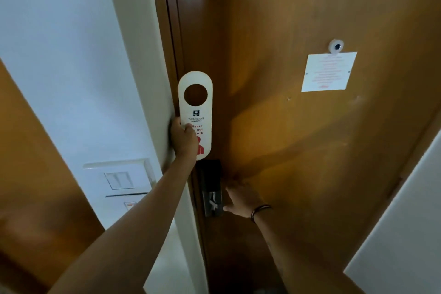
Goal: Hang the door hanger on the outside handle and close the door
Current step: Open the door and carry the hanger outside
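A cream door hanger (196, 105) with a round hole and red "Please do not disturb" print stands upright in front of the brown wooden door (298, 138). My left hand (182, 139) grips its lower left part, thumb across the print. Below it sits a dark lock plate (211, 188) with a metal lever. My right hand (241, 197) is at the lever's right end, fingers curled around it; the handle itself is mostly hidden by the hand. The door sits against its dark frame (171, 43) on the left.
A white wall (71, 67) with a switch panel (119, 179) lies left of the frame. On the door are a peephole (336, 46) and a white notice sheet (328, 71). Another white wall edge (405, 234) shows at the lower right.
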